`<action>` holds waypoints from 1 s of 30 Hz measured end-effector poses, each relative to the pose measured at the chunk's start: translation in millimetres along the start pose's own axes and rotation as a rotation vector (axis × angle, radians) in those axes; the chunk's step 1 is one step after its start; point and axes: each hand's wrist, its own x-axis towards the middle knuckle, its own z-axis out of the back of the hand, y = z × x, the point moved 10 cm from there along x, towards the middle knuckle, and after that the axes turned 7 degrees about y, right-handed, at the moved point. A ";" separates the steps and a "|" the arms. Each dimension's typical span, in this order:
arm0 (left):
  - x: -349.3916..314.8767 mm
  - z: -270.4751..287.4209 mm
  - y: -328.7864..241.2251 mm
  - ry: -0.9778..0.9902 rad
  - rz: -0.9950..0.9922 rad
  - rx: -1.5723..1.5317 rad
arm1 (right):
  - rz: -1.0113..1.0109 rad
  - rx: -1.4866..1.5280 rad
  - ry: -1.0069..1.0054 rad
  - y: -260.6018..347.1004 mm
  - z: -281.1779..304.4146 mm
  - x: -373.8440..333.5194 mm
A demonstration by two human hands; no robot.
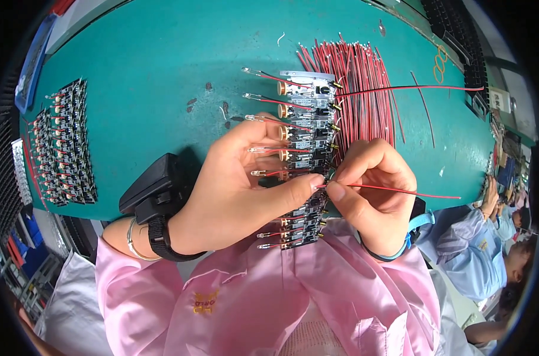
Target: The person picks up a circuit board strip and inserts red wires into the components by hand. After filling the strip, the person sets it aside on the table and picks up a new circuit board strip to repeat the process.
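A long panel of joined circuit boards (308, 110) stands upright in the picture before me, with small clear LEDs (258, 95) on red and black leads along its left side. My left hand (239, 184) grips the panel, thumb on its front and fingers behind its left edge. A thin red-and-black wire (412, 191) is pinched between the thumb and forefinger of my right hand (376, 190). Its near end meets the board close to my left thumb, while the rest sticks out to the right. Another red-and-black wire (423, 88) extends right from the panel's top board.
A thick bundle of red-and-black wires (361, 83) lies behind the panel on the green table (162, 71). Several finished-looking board panels (67, 142) rest at the left. Rubber bands (440, 62) lie at the far right, and a co-worker in blue (477, 255) sits at the right.
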 end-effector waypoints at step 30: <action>-0.2 -0.2 3.2 -0.030 0.032 -0.050 | -0.151 -0.750 -0.641 16.4 163.4 -56.3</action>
